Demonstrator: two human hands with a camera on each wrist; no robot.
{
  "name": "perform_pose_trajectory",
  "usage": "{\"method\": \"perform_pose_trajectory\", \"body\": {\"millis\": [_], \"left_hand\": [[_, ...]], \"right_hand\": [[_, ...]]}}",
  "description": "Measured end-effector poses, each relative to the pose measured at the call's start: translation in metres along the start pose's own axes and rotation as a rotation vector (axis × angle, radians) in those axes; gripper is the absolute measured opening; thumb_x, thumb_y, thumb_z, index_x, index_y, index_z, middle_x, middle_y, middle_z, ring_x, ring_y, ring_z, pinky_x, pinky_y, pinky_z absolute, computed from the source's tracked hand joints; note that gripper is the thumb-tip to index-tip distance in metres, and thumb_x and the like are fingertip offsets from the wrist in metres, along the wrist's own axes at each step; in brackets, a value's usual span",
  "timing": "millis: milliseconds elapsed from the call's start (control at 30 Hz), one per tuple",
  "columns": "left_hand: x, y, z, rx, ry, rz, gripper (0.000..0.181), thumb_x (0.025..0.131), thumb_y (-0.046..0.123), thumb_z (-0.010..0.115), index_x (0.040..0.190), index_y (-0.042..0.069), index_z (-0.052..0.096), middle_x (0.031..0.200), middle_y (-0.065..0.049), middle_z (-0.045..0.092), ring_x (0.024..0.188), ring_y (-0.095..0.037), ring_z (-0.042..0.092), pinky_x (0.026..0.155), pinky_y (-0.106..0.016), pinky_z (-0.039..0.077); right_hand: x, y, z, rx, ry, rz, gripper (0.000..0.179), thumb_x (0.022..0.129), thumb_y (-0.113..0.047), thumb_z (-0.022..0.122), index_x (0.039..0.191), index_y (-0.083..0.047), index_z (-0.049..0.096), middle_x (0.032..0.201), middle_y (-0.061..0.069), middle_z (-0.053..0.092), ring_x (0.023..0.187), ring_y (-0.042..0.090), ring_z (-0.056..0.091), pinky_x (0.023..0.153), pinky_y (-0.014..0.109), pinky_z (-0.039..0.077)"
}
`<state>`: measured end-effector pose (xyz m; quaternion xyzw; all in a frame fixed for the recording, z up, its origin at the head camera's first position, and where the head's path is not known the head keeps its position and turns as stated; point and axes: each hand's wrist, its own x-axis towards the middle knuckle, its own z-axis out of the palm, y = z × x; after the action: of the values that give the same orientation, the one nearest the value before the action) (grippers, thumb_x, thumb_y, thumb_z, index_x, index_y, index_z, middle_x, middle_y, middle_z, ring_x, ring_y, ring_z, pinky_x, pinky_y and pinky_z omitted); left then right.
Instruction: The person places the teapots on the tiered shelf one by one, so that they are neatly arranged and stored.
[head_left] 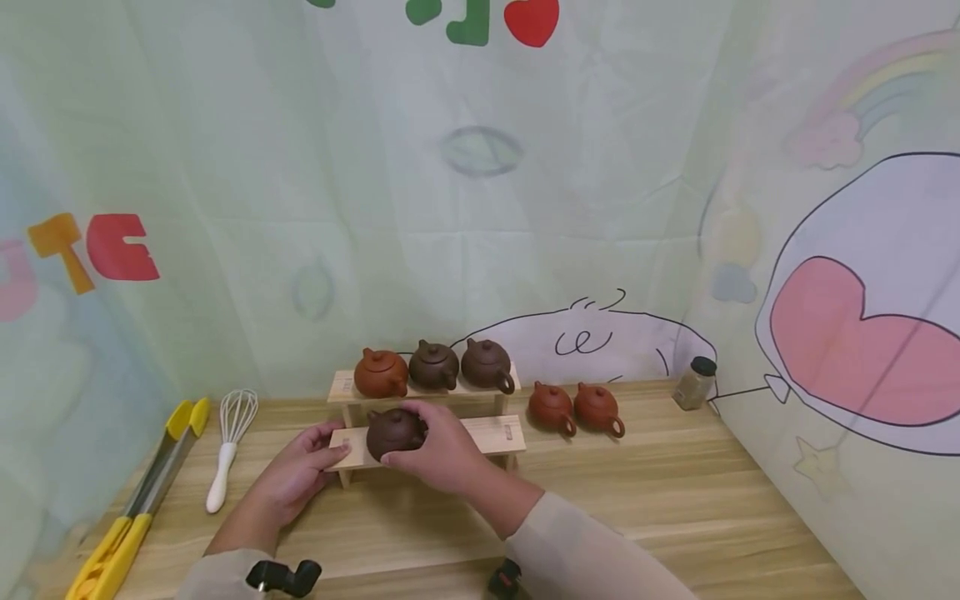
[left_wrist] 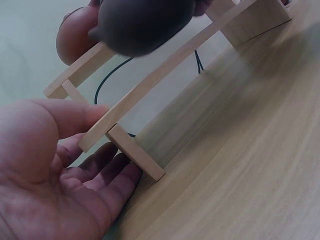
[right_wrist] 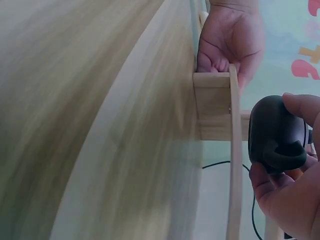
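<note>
My right hand (head_left: 447, 452) grips a dark brown teapot (head_left: 392, 437) around its body, over the left part of the lower step of a wooden two-step stand (head_left: 491, 435). In the right wrist view, a narrow gap shows between the teapot (right_wrist: 275, 131) and the step's board (right_wrist: 234, 165). At the stand's left end, my left hand (head_left: 296, 468) holds the lower step. The left wrist view shows the left thumb (left_wrist: 82, 117) against the board's end, with the other fingers curled below, beside the wooden leg (left_wrist: 136, 152).
On the upper step sit an orange-brown teapot (head_left: 381, 375) and two dark ones (head_left: 433, 367). Two reddish teapots (head_left: 551, 408) stand right of the stand, with a black-lidded jar (head_left: 692, 387) farther right. A whisk (head_left: 222, 467) and yellow-handled tongs (head_left: 120, 550) lie left. Fabric hangs behind.
</note>
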<state>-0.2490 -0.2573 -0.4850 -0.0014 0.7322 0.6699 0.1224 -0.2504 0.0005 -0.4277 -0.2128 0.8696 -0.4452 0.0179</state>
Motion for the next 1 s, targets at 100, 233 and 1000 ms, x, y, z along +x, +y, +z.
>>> {"method": "perform_pose_trajectory", "body": {"millis": [100, 233, 1000], "left_hand": [[0.000, 0.000, 0.000, 0.001, -0.011, 0.009, 0.071, 0.112, 0.022, 0.056, 0.165, -0.006, 0.018, 0.171, -0.032, 0.025, 0.123, -0.006, 0.060, 0.098, -0.022, 0.055], [-0.001, 0.001, 0.001, -0.006, -0.012, 0.012, 0.070, 0.111, 0.021, 0.056, 0.164, -0.005, 0.019, 0.171, -0.032, 0.026, 0.118, -0.002, 0.062, 0.097, -0.021, 0.055], [-0.001, 0.000, -0.002, 0.006, -0.014, 0.017, 0.071, 0.112, 0.023, 0.056, 0.164, -0.006, 0.019, 0.172, -0.032, 0.024, 0.120, -0.003, 0.062, 0.098, -0.023, 0.056]], "right_hand": [[0.004, 0.000, 0.006, -0.024, 0.008, 0.001, 0.078, 0.084, -0.038, 0.093, 0.150, -0.015, 0.060, 0.147, 0.005, 0.064, 0.134, 0.020, 0.061, 0.111, 0.039, 0.052], [0.007, -0.001, 0.012, -0.039, 0.016, 0.021, 0.076, 0.085, -0.039, 0.092, 0.150, -0.017, 0.060, 0.148, 0.005, 0.064, 0.135, 0.020, 0.060, 0.112, 0.040, 0.051], [0.001, 0.003, 0.006, 0.090, 0.052, 0.045, 0.057, 0.092, -0.040, 0.085, 0.144, -0.027, 0.066, 0.150, 0.003, 0.062, 0.131, 0.021, 0.063, 0.106, 0.041, 0.054]]}}
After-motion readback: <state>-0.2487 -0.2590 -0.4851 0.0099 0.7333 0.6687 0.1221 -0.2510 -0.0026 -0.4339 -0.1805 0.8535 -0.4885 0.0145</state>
